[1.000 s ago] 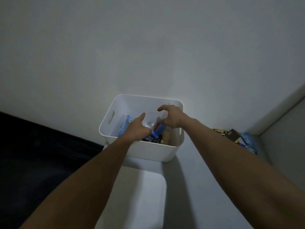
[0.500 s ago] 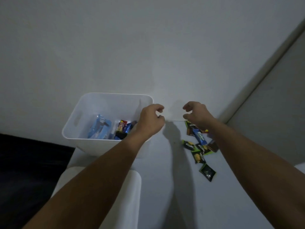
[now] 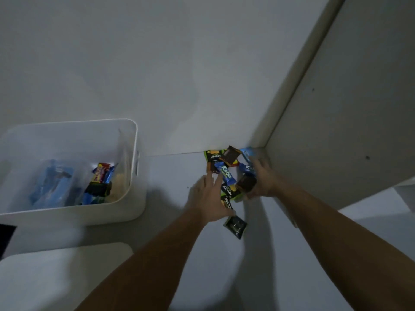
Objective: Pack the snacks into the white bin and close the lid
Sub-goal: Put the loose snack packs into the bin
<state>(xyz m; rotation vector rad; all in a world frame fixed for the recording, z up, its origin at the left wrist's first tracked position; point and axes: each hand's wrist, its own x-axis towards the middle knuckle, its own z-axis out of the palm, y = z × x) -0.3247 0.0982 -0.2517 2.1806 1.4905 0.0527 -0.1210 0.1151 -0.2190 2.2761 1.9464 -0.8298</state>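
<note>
The white bin [image 3: 125, 212] stands open at the left with several snack packets [image 3: 98, 182] inside. A pile of loose snack packets [image 3: 228, 173] lies on the white surface in the corner by the wall. My left hand [image 3: 207, 196] rests flat on the pile's left side with fingers spread. On the right side of the pile, my right hand [image 3: 263, 180] curls its fingers against a dark brown packet [image 3: 246, 184]. One dark packet [image 3: 235, 226] lies alone just below the pile. The white lid [image 3: 62, 277] lies flat at the bottom left.
A white wall runs behind the surface, and a beige panel [image 3: 341, 122] closes off the right side. A dark area [image 3: 5, 236] shows at the far left edge.
My view has swung right, away from the bin. Both hands left the bin, moved right and came down onto the snack pile, one on each side.
</note>
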